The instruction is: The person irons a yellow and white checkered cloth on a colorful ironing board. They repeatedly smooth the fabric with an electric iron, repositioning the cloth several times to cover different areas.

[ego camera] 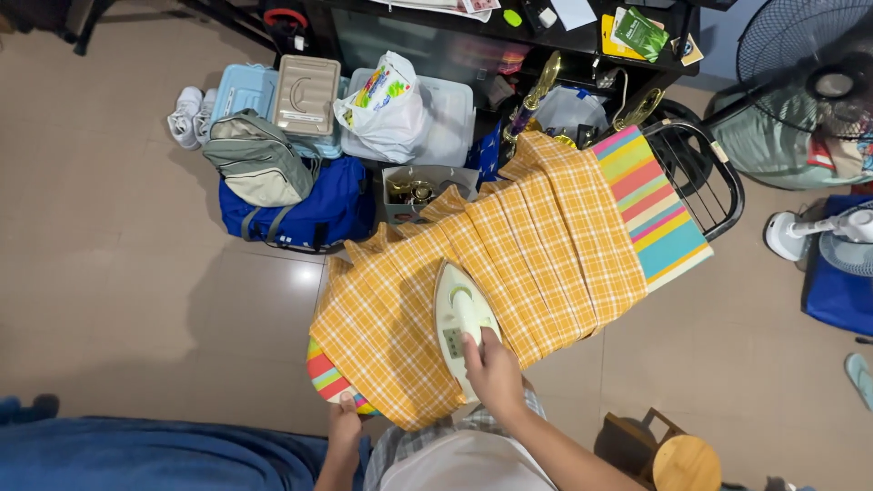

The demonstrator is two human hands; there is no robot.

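An orange and white checked pleated cloth (pixel 509 264) lies spread over an ironing board with a bright striped cover (pixel 650 205). A white and pale green iron (pixel 459 314) rests flat on the cloth near its near end. My right hand (pixel 491 368) grips the iron's handle from behind. My left hand (pixel 346 420) holds the near left end of the board, at the cloth's lower edge.
Past the board stand a blue duffel bag (pixel 314 214), a grey backpack (pixel 259 164), a white plastic bag (pixel 386 109), storage boxes and a dark desk (pixel 509 27). Two fans (pixel 809 82) stand right, a wooden stool (pixel 682 459) near right, blue bedding (pixel 136 455) lower left.
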